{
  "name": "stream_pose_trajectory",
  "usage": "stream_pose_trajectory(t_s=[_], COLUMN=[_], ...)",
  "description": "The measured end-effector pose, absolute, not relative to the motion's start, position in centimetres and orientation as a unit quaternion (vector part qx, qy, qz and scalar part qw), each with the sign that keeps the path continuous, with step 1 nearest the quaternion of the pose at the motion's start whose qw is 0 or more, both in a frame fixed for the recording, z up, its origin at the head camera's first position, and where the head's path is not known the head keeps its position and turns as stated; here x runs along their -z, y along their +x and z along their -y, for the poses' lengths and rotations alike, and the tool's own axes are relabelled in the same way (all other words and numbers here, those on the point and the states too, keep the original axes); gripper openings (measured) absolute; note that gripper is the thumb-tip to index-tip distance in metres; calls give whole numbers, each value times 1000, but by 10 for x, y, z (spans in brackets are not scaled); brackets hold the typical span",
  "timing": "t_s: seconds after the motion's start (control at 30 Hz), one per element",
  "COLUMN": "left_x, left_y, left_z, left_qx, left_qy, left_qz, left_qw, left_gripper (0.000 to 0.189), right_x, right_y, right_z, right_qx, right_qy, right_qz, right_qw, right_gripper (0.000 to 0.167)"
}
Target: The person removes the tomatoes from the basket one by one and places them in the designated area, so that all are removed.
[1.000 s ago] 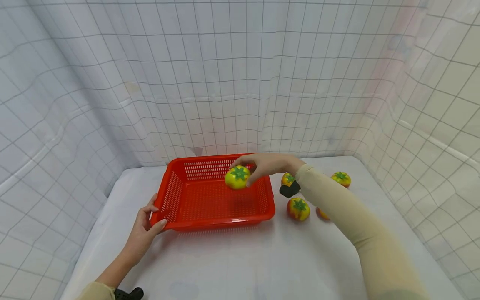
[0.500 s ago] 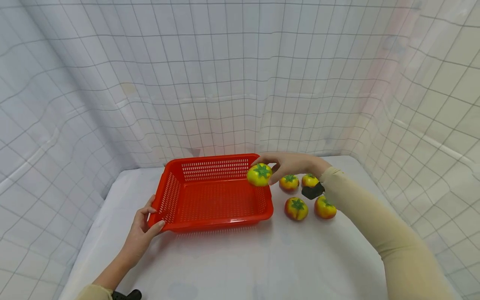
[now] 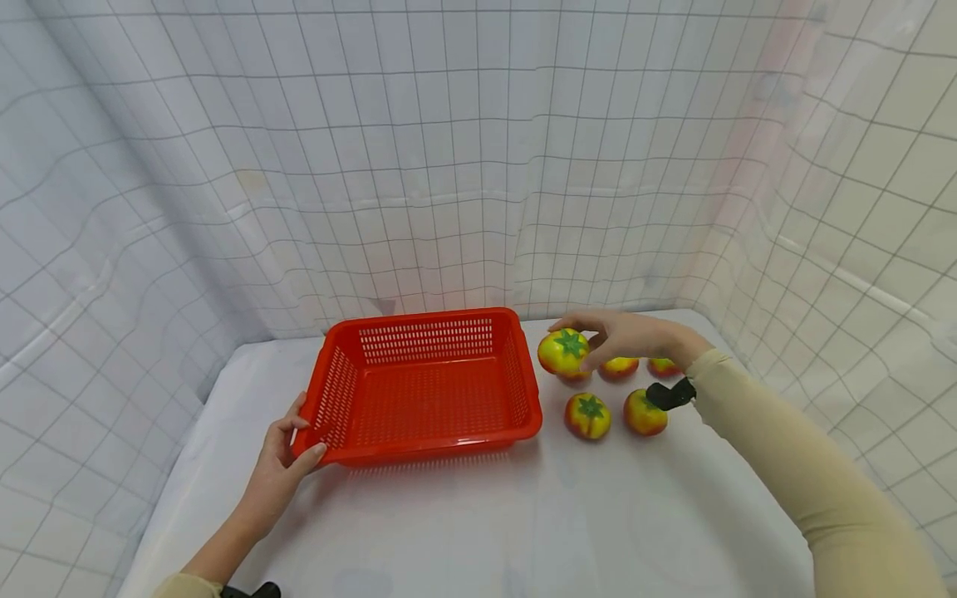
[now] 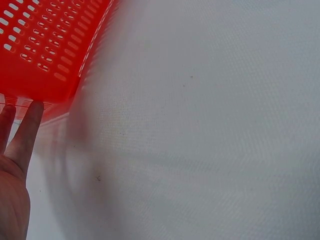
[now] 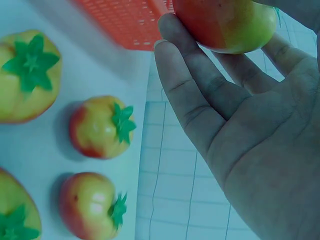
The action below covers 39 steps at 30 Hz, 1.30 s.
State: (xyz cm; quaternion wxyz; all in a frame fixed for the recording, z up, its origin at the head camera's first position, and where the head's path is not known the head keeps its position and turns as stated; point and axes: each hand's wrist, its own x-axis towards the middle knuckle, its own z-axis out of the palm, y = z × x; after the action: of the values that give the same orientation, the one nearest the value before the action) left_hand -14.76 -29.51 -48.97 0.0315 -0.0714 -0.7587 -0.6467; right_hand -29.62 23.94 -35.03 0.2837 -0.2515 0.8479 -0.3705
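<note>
A red plastic basket (image 3: 426, 399) with slotted sides sits on the white-covered table. My left hand (image 3: 275, 473) grips its near left corner, thumb over the rim; in the left wrist view two fingers (image 4: 27, 127) reach against its outside. Just right of the basket, my right hand (image 3: 620, 336) holds a yellow-and-red tomato (image 3: 563, 352) with a green star-shaped top between thumb and fingers. The right wrist view shows this held tomato (image 5: 230, 25) cut off at the top edge. Below and beside that hand lie several similar tomatoes, one of them (image 3: 574, 378) mostly hidden by the held one.
Nearest the basket's right side is a front tomato (image 3: 587, 417), with another tomato (image 3: 645, 414) to its right. Two more tomatoes (image 3: 619, 368) stand partly behind the right hand. A white gridded curtain (image 3: 419, 166) surrounds the table (image 3: 449, 531) at the back and sides.
My right hand has moved right with the tomato, from over the basket to beyond its right rim. The left hand keeps its grip on the corner, and the basket stays nearly in place.
</note>
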Motion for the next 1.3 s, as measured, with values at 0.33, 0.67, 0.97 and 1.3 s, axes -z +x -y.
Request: stream_pose_trajectory(t_s=[0.33,0.67,0.97,1.3], left_x=[491,493,493,494], left_y=[-147,-149,-149,-149], left_z=[295,296,296,296], left_qx=[643,655,654,653], left_qy=[-70,-68,-71,-68], left_qz=[762,752,752,753], left_qw=[32,33,33,32], left_gripper=[43,40,41,40], right_x=[367,380,388,403], right_y=[-289,-276,-261,-252], right_z=[-282,-326,-363,-393], right_qx=[378,408,425,439], right_qy=[-237,-218,-177,-153], right_qz=[-855,-850,-858,-856], right_qw=[264,253,228,225], right_gripper=[63,61,64,71])
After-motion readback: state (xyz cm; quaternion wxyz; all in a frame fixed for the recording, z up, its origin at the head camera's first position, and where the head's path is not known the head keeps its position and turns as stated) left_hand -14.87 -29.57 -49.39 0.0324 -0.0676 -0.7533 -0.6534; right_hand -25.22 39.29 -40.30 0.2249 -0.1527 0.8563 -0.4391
